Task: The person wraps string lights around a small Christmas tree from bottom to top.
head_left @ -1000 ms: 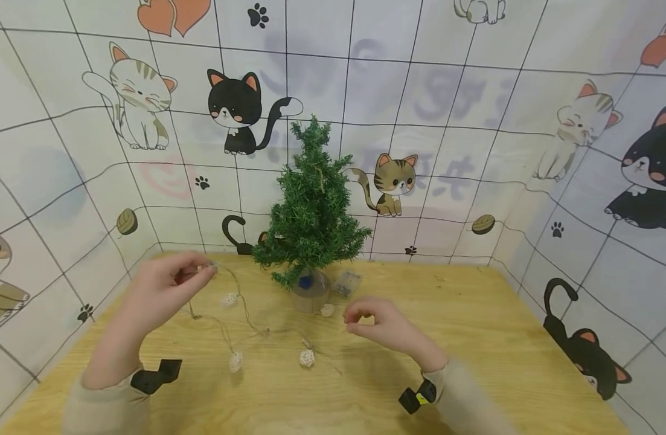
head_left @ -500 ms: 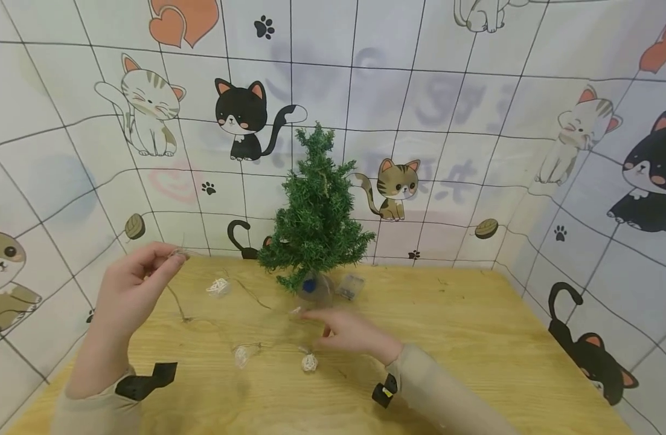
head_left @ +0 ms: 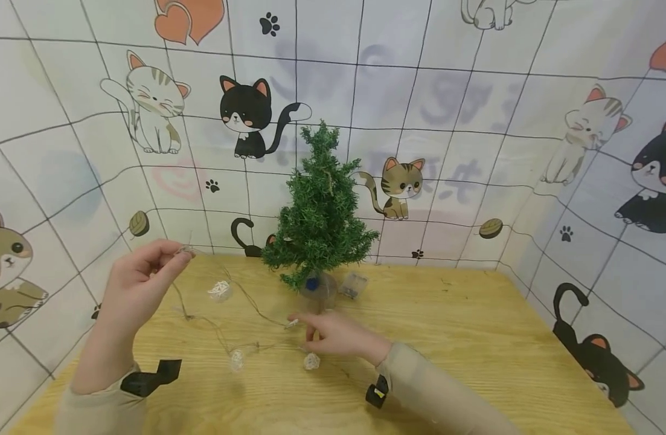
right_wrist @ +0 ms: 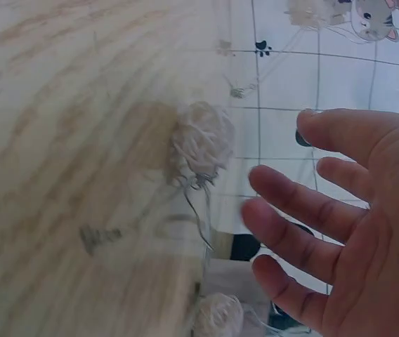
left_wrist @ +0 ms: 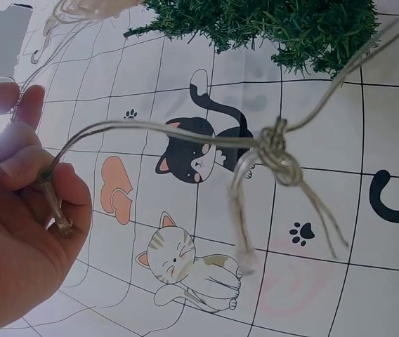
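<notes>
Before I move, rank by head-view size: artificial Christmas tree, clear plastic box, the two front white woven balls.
1. Artificial Christmas tree
2. Clear plastic box
3. Left woven ball and right woven ball: too alike to rank

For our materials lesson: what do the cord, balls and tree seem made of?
Cord: probably plastic-coated wire, smooth and slightly shiny; highlights run along it.
Balls: perhaps rattan, pale and matte; strands criss-cross with gaps.
Tree: likely plastic, dull green; its needles look thin, stiff and uniform.
</notes>
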The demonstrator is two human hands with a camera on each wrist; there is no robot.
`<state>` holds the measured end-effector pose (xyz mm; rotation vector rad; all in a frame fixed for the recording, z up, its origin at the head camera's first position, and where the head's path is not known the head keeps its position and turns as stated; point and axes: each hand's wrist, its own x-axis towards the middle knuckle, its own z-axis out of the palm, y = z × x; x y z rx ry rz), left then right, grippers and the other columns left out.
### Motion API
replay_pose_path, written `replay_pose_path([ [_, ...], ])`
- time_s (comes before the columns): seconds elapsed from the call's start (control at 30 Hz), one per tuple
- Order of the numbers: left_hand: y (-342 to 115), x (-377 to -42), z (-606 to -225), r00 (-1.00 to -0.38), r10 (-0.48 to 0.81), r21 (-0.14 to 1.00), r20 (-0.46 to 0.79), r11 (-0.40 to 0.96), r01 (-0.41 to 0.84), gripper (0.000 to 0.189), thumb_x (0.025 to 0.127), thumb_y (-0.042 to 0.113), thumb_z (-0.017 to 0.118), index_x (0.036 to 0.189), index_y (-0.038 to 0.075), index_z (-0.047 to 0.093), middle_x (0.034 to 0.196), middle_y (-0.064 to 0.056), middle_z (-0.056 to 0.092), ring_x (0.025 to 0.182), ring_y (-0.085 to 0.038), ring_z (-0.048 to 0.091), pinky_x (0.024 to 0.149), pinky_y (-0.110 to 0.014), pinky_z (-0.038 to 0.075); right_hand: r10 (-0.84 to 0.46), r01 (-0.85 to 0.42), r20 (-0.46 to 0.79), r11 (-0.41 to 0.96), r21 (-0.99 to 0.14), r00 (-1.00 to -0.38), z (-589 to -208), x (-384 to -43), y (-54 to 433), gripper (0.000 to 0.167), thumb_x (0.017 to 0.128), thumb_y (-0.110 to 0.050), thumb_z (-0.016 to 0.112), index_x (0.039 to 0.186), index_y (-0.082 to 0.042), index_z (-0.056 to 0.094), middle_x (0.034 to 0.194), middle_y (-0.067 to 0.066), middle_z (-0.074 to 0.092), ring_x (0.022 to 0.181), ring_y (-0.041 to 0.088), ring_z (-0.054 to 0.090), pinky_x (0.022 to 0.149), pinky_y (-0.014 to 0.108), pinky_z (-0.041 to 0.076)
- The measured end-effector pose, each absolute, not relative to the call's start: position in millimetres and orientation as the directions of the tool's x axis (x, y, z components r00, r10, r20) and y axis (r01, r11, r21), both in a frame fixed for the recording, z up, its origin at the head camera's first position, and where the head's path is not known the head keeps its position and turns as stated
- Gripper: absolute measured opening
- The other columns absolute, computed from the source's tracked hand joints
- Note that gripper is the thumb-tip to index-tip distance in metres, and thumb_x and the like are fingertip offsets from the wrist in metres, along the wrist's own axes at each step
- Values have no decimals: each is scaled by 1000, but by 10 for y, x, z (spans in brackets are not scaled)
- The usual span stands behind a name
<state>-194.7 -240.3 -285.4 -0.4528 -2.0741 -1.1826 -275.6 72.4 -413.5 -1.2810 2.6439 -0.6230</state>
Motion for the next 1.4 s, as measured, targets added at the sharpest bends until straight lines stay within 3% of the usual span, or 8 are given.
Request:
replay_pose_path([
  [0.3,-2413,-1963,-2855,-675,-61,594,735,537,598,7,91,-2,64,90,0,70,63,8,56,56,-6,42,51,-23,33,-788,-749,112,517,-414,-606,-4214,-2759,702,26,94,-20,64,119,-15,69,74,-16,61,51,-3,46,51,15,40],
  [0.47,-2457,-1968,-2838,-657,-84,594,749,525,609,8,90,-4,63,89,-1,70,61,7,54,53,-7,39,51,-23,32,-733,-717,167,548,-432,-660,-4109,-2763,841,20,94,-20,64,109,-10,72,79,-13,63,57,-1,48,55,19,42],
  [0.67,-2551,-1950,-2845,-639,-146,616,755,489,617,7,90,-7,62,89,-4,69,65,10,57,59,-7,42,56,-19,34,-663,-721,290,595,-355,-690,-3826,-2768,1042,11,94,-21,65,97,-16,74,76,-13,60,58,0,46,53,21,41],
  [0.93,-2630,-1909,-2840,-636,-301,696,711,434,572,9,93,-5,60,91,-7,68,69,11,62,60,-10,42,55,-19,34,-614,-747,427,519,-415,-664,-3332,-2737,1057,13,97,-19,60,97,-14,72,77,-8,63,55,4,46,52,24,42],
  [1.03,-2654,-1889,-2825,-617,-357,710,702,421,565,11,93,-3,60,90,-9,68,71,11,65,62,-10,45,58,-16,38,-599,-762,473,473,-442,-646,-3158,-2716,986,13,98,-18,59,98,-14,72,83,-4,66,62,4,52,57,25,46],
  [1.17,-2669,-1871,-2799,-589,-390,706,708,423,568,13,94,0,60,90,-11,67,73,12,66,68,-9,51,65,-15,43,-603,-763,474,438,-476,-642,-3017,-2711,855,16,100,-20,56,101,-15,71,90,-3,67,72,3,58,64,26,50],
  [1.4,-2680,-1864,-2781,-577,-394,698,715,367,614,13,92,-1,62,89,-13,67,71,7,65,63,-10,49,63,-14,43,-633,-735,403,438,-518,-661,-2981,-2810,529,22,102,-20,52,113,-12,69,100,-1,67,76,5,56,67,28,47],
])
